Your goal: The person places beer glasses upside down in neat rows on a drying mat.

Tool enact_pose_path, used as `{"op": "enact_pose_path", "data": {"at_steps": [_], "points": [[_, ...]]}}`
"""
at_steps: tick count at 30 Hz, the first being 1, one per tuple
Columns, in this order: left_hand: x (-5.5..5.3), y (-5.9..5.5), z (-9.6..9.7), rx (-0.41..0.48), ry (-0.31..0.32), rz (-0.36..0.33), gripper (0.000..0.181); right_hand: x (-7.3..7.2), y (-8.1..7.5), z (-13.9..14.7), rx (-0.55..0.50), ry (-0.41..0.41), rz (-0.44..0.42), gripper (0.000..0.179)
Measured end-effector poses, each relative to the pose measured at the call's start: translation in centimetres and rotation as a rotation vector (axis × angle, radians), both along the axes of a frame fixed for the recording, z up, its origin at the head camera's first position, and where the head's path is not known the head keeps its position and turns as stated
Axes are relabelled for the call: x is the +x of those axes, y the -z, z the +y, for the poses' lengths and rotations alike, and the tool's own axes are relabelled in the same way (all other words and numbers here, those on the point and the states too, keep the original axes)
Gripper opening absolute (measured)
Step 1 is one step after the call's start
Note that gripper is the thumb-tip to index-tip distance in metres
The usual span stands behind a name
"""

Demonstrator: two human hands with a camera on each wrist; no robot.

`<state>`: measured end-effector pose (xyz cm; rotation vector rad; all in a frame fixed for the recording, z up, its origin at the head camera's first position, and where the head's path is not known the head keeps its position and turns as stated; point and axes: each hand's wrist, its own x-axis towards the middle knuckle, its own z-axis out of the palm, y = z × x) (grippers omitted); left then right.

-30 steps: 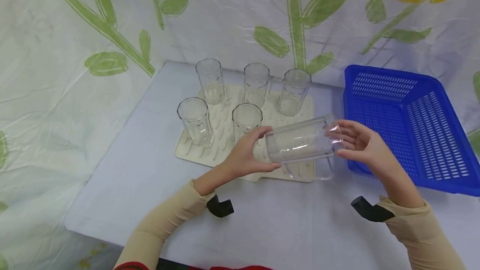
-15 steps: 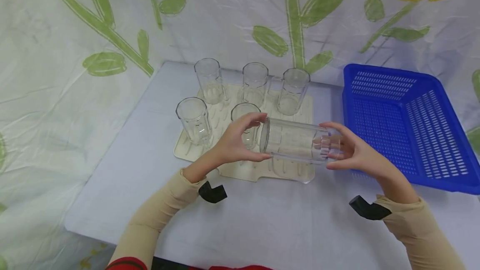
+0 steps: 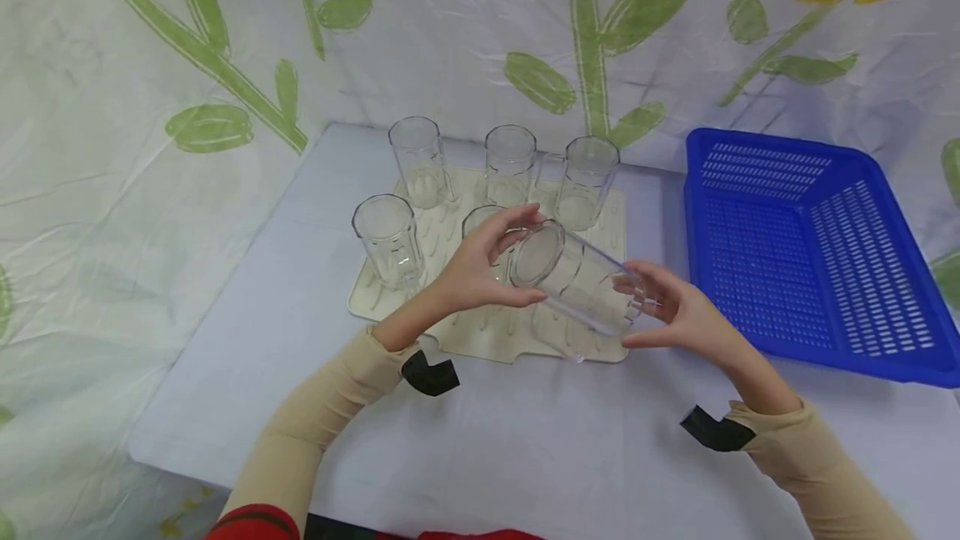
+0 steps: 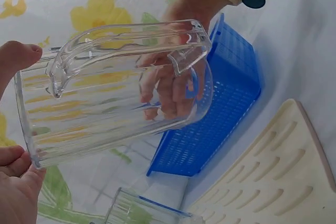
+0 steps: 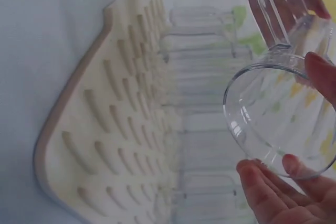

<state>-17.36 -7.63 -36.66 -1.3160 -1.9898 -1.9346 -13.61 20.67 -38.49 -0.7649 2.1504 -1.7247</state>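
Note:
Both hands hold one clear mug (image 3: 581, 286) on its side above the front right of a cream ridged drying mat (image 3: 480, 338). My left hand (image 3: 482, 267) grips the end away from the rim, thumb on one side and fingers on the other. At the rim end, my right hand (image 3: 678, 315) has its thumb and fingers around the edge. The mug's handle (image 4: 126, 45) shows plainly in the left wrist view. In the right wrist view, the round mouth (image 5: 278, 119) sits between right thumb and fingers. Several similar mugs (image 3: 386, 240) stand upright on the mat; one is partly hidden behind my left hand.
A blue perforated basket (image 3: 892, 365) stands right of the mat, near my right hand. Behind the white-covered table (image 3: 262, 357) hangs a flower-patterned sheet (image 3: 450, 40). Black wrist pieces (image 3: 431, 373) jut from both sleeves.
The held mug has turned from nearly level to slanted, its rim end swinging nearer the body. My right hand has moved left with it. The standing mugs and basket stay put.

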Motion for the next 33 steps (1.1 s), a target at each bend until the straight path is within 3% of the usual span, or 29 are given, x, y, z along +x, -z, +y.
{"op": "enact_pose_path", "data": {"at_steps": [5,13,21,28,33], "points": [[0.0,-0.5,0.5,-0.01,0.027,-0.017,0.087,0.5,0.4,-0.8,0.195,0.086,0.059,0.083],[0.1,-0.3,1.4,-0.078,0.04,0.033,0.086,0.8,2.0,-1.6,0.322,0.132,0.113,0.08],[0.3,-0.1,2.3,-0.087,0.032,0.017,0.086,0.5,3.1,-2.6,0.302,0.136,0.155,0.066],[0.6,0.2,3.2,-0.038,0.076,-0.028,0.084,0.4,3.7,-3.1,0.246,0.133,0.111,0.084],[0.7,0.4,3.5,-0.068,0.056,0.009,0.079,0.4,3.6,-3.5,0.248,0.124,0.121,0.085]]}}
